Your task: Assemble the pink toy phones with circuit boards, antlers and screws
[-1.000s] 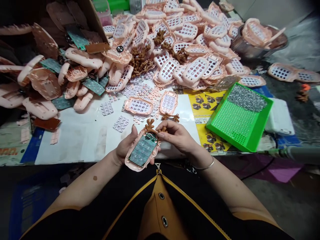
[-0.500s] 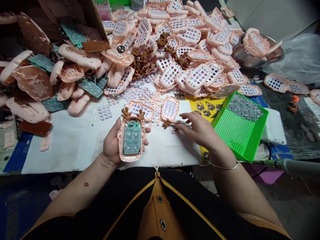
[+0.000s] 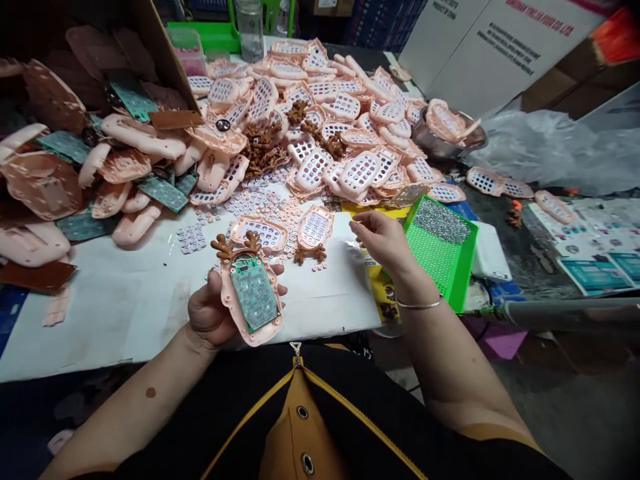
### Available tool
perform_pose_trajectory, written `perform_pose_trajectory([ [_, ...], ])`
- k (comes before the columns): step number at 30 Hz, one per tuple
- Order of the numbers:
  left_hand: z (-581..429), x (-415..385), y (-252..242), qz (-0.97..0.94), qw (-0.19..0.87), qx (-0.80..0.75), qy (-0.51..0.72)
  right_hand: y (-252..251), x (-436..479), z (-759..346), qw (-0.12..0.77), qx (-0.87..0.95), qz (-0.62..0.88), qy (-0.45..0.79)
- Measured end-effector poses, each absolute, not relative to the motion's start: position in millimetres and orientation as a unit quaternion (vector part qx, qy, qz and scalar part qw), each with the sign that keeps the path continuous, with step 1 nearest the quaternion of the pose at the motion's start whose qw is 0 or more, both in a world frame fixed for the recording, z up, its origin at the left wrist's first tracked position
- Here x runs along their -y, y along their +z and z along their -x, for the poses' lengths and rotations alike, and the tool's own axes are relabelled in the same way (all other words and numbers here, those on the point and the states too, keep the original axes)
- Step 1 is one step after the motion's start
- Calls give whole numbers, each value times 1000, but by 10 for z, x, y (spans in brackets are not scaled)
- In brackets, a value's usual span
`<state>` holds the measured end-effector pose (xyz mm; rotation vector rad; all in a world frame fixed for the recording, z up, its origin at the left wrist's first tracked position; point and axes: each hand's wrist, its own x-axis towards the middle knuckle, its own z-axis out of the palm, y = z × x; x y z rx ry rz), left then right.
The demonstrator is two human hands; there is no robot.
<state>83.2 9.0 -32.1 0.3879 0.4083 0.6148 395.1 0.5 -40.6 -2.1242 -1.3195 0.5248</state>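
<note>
My left hand point(image 3: 207, 317) grips a pink plastic deer-shaped toy casing point(image 3: 227, 300) from below, with its thumb out of sight behind it. The casing has brown antlers point(image 3: 236, 245) at the top and a green circuit board with a keypad point(image 3: 255, 292) facing up. My right hand point(image 3: 383, 241) hangs empty above the edge of a white paper sheet point(image 3: 125, 327), fingers slightly curled. Nearest to it are a loose brown antler piece point(image 3: 310, 253) and a pink keypad shell point(image 3: 315, 228). Another shell point(image 3: 259, 233) lies beside that one.
A large heap of pink shells point(image 3: 320, 127) with brown antlers rises behind the paper. A cardboard box point(image 3: 165, 67) spills pink casings and green boards at left. A green tray point(image 3: 463, 280) stands right of my right hand, and a metal bowl point(image 3: 447, 133) holds more shells.
My right hand has lifted off the paper, away from the loose antler piece. My left hand has tilted the casing slightly. The view has swung upward, showing more of the area behind the table.
</note>
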Motion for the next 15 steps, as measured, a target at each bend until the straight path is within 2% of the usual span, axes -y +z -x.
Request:
perform_pose_trajectory([
  [7, -846, -42, -373, -201, 913, -181, 306, -581, -531, -3863, 220, 475, 828, 201],
  [15, -814, -88, -392, -193, 913, -178, 312, -688, -545, -3752, 244, 442, 822, 264],
])
